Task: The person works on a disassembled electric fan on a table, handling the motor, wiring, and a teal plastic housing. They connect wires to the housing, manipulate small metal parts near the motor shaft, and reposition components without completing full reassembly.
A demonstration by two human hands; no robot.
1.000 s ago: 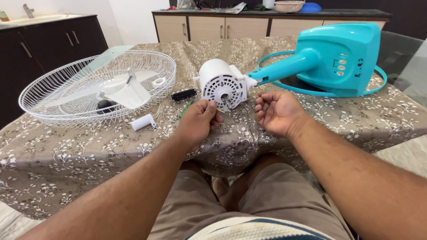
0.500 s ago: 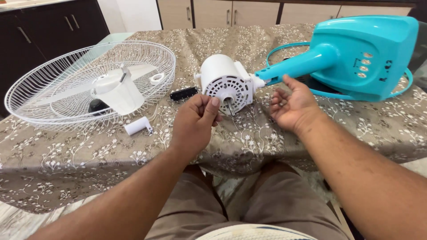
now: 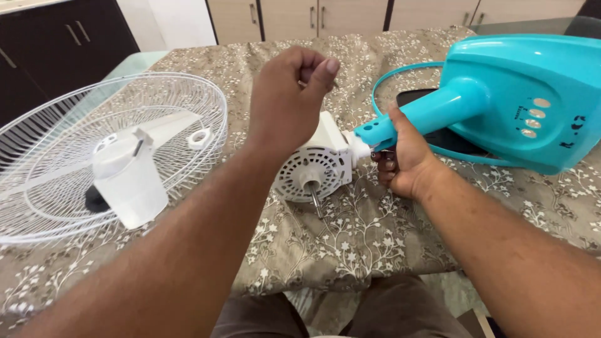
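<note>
My left hand [image 3: 291, 94] is raised above the table with thumb and fingers pinched on a small dark part that is barely visible. Below it lies a white fan motor housing [image 3: 313, 172], its vented face and metal shaft [image 3: 317, 201] pointing toward me. My right hand [image 3: 404, 163] grips the turquoise neck [image 3: 426, 116] where it joins the motor. The neck runs up to the turquoise fan base [image 3: 519, 94], which lies on its side at the right with round buttons on it.
A white wire fan grille [image 3: 106, 144] lies at the left with a translucent white blade piece [image 3: 128, 184] on it. A floral cloth [image 3: 350, 244] covers the table. Dark cabinets [image 3: 62, 44] stand far left and wooden cabinets [image 3: 313, 15] behind.
My left hand rose from the table edge to above the motor, still pinched. My right hand moved from open beside the motor to gripping the turquoise neck. The view moved closer.
</note>
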